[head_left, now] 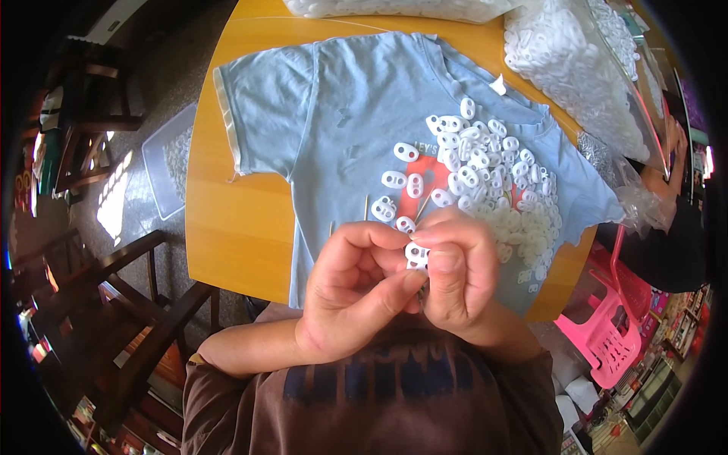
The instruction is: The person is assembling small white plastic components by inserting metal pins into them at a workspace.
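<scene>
While a heap of white two-hole cord stoppers (493, 178) lies on the pale blue T-shirt (341, 121), both hands pinch one stopper (416, 254) below that shirt's print: left hand (356, 292) and right hand (459, 273) meet fingertip to fingertip, equally close.

Yellow table (227, 220) under blue T-shirt (341, 114)

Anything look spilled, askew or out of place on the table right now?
Nothing spilled. The white two-hole pieces are heaped on a light blue T-shirt used as a mat; a few lie apart from the heap, all on the shirt.
</scene>
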Action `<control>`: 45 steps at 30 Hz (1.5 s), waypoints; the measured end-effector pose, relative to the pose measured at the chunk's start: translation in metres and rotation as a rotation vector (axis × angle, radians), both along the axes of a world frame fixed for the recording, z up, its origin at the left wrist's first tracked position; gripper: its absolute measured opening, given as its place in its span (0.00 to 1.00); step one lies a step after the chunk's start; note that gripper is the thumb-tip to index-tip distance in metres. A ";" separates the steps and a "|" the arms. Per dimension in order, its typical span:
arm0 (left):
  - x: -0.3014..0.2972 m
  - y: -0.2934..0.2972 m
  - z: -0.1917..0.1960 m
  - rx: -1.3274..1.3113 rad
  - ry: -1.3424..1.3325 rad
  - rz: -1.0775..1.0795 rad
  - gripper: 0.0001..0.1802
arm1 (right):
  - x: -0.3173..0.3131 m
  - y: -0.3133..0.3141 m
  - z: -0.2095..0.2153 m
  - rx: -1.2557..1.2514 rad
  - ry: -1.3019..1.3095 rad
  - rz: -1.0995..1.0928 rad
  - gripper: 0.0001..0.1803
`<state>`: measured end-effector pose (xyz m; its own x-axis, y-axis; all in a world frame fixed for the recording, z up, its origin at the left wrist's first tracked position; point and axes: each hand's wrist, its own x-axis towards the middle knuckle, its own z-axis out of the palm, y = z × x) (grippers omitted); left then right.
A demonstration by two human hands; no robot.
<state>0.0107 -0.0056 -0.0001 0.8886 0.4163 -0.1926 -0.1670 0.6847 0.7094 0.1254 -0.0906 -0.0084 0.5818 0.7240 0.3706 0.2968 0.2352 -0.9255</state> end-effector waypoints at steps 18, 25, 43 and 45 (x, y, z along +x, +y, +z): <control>-0.004 0.006 -0.001 0.062 -0.062 -0.141 0.19 | 0.001 -0.003 0.001 -0.004 0.059 -0.021 0.06; -0.004 0.002 0.001 0.278 0.030 -0.072 0.15 | 0.002 -0.003 0.001 0.031 0.033 -0.022 0.08; -0.004 -0.004 -0.005 0.472 0.125 0.008 0.16 | 0.002 -0.002 0.002 0.024 0.030 -0.056 0.09; -0.005 -0.003 -0.006 0.548 0.155 0.021 0.16 | 0.003 -0.003 0.002 0.011 0.024 -0.053 0.09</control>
